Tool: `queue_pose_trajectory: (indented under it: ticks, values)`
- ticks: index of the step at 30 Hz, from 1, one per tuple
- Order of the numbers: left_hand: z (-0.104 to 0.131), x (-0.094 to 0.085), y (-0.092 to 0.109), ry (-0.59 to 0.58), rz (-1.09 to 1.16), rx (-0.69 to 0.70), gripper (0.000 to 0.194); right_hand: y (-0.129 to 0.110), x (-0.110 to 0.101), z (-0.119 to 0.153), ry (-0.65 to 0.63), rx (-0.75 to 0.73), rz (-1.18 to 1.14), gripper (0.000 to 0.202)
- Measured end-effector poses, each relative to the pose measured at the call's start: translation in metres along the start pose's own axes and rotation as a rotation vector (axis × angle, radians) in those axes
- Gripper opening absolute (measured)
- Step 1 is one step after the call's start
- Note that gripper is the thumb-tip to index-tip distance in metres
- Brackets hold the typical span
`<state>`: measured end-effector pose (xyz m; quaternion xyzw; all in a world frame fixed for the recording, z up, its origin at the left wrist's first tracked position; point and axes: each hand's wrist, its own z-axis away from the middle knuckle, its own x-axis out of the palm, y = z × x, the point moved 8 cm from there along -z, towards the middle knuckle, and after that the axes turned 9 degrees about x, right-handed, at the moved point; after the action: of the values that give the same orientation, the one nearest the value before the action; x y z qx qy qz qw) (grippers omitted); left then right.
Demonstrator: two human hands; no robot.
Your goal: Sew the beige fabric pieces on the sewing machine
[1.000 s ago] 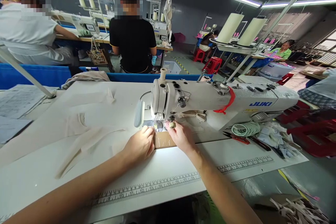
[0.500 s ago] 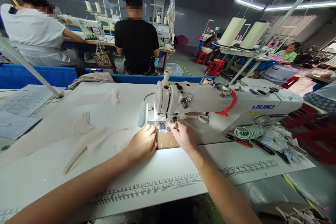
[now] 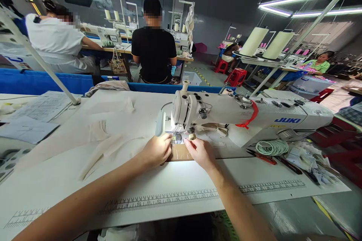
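Note:
A white sewing machine (image 3: pixel 215 109) with a blue JUKI mark stands on the table. My left hand (image 3: pixel 158 148) is closed, its fingertips pinched together just left of the needle area. My right hand (image 3: pixel 200 152) is also closed, thumb and finger together to the right of the presser foot, by a small pale knob (image 3: pixel 192 136). Whatever lies in either pinch is too small or hidden to make out. Between the hands a brown plate (image 3: pixel 181 153) with white marks shows in front of the needle. A pale lamp (image 3: pixel 160 123) hangs left of the machine head.
Thin cream fabric pieces (image 3: pixel 104 150) lie on the table at left. Mint-green cord rings (image 3: pixel 272 147), red-handled snips (image 3: pixel 266 158) and fabric scraps (image 3: pixel 308 160) are at right. A printed ruler (image 3: pixel 158 199) runs along the front edge. Thread cones (image 3: pixel 254 43) stand behind; co-workers sit beyond.
The view has turned slightly, so the scene sits further right and lower. My right fingertips are a little lower, below the knob. My left hand stays beside the needle area.

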<state>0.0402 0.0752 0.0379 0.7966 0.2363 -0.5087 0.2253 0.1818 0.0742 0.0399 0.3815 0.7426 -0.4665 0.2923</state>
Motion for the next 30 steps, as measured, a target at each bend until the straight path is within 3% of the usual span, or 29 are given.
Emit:
queue_pose_trajectory:
  ticks: [4,8,9,12,14,15,17,19,20,22,25,28,30]
  values:
    - [0.013,-0.015,-0.053,-0.044,0.020,-0.393,0.020,-0.024,0.000,0.005,-0.067,-0.084,-0.026,0.029]
    - [0.029,-0.023,-0.077,-0.142,0.024,-0.515,0.013,-0.078,0.001,0.029,-0.174,-0.347,-0.013,0.020]
    - [0.033,-0.023,-0.078,-0.178,0.054,-0.521,0.012,-0.093,0.005,0.039,-0.217,-0.418,0.000,0.028]
    - [0.048,-0.025,-0.070,-0.241,0.144,-0.519,0.012,-0.125,0.021,0.070,-0.333,-0.558,0.015,0.080]
    - [0.068,-0.031,-0.062,-0.242,0.273,-0.534,0.014,-0.136,0.032,0.089,-0.380,-0.583,0.010,0.096]
    - [0.082,-0.035,-0.058,-0.234,0.387,-0.549,0.016,-0.138,0.035,0.098,-0.382,-0.572,0.006,0.093]
    - [0.118,-0.043,-0.045,-0.221,0.684,-0.592,0.022,-0.139,0.035,0.116,-0.345,-0.536,-0.045,0.064]
    - [0.161,-0.055,-0.029,-0.229,0.939,-0.647,0.028,-0.135,0.026,0.136,-0.302,-0.491,-0.210,0.029]
    - [0.184,-0.061,-0.019,-0.245,1.017,-0.679,0.031,-0.132,0.022,0.146,-0.322,-0.463,-0.343,0.023]
    - [0.228,-0.070,0.000,-0.292,1.107,-0.745,0.033,-0.120,0.025,0.168,-0.502,-0.326,-0.644,0.018]
    - [0.278,-0.066,0.023,-0.365,1.155,-0.823,0.028,-0.086,0.063,0.204,-0.848,0.194,-0.978,0.016]
    - [0.306,-0.029,0.027,-0.370,1.081,-0.833,0.022,-0.035,0.104,0.235,-0.770,0.721,-1.128,0.033]
    - [0.315,0.010,0.023,-0.367,1.034,-0.812,0.023,-0.005,0.130,0.250,-0.693,0.899,-1.158,0.044]
